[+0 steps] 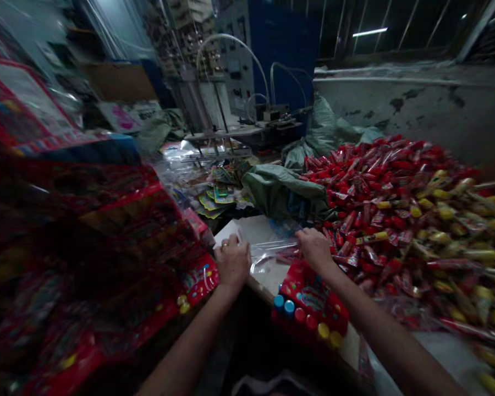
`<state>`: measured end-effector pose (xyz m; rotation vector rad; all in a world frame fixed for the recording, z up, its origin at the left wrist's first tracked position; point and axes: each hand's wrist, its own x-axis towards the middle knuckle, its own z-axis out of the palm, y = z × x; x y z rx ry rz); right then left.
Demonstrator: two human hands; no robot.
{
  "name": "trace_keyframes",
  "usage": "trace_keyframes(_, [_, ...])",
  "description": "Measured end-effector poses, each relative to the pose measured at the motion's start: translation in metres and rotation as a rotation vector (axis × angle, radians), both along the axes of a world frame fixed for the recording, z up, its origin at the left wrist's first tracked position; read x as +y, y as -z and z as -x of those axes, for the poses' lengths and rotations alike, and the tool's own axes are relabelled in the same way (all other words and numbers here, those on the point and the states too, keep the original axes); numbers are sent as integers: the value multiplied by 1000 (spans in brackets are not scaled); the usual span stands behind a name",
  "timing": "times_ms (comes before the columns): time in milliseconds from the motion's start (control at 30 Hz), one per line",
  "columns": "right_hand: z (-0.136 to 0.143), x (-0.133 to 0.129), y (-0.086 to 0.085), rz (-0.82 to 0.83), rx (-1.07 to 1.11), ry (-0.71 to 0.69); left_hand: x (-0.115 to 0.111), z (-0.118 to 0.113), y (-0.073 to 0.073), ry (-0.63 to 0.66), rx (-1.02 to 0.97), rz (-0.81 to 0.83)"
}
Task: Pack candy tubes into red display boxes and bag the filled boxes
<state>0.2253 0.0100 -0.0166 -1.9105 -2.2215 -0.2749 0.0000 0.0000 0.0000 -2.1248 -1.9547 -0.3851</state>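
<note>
Stretching clear plastic film (272, 250) between hands, over pale work surface (256, 224). Left hand (233, 259): fingers curled, gripping film's left end. Right hand (314, 247): fingers closed on film's right end. Red box (313, 300) with blue, red, yellow caps just below right fingers, near person's side. Red and yellow wrapped items (379, 192) heaped right of right fingers. Green sack (286, 187) beyond fingertips. Stacked red boxes (119, 220) left of left fingers, blurred.

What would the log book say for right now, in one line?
left hand: at clear plastic | right hand: pinching its other side | red box: near right hand | red and yellow heap: to the right
</note>
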Motion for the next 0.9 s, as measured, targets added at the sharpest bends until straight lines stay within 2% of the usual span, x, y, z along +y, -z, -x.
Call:
trace_keyframes(67, [-3,2,7,-15,-38,43,-4,4,6,-9,38,-13])
trace_keyframes(167, [-7,4,16,-42,36,114,-6,12,18,-53,-203,22])
trace_keyframes(233, [-10,6,21,-51,203,165,-5,15,27,-117,-637,92])
trace_keyframes(300, [-11,8,26,-17,568,208,-4,16,36,-198,-1124,167])
trace_keyframes(367, [-11,12,33,50,959,231,-4,12,45,-275,-1433,221])
trace_keyframes(433, [-9,15,41,124,1204,236,-6,6,50,-327,-1574,274])
trace_keyframes(500, [-5,17,48,198,1320,241,-8,1,51,-370,-1740,363])
trace_keyframes(600, [0,16,53,312,1514,240,-7,-2,45,-406,-1969,499])
trace_keyframes(667, [0,13,52,359,1617,235,-4,0,41,-422,-2091,533])
trace_keyframes(767, [-4,8,48,390,1727,245,3,1,40,-436,-2235,479])
trace_keyframes(900, [-5,4,45,418,1853,279,9,-5,47,-450,-2346,294])
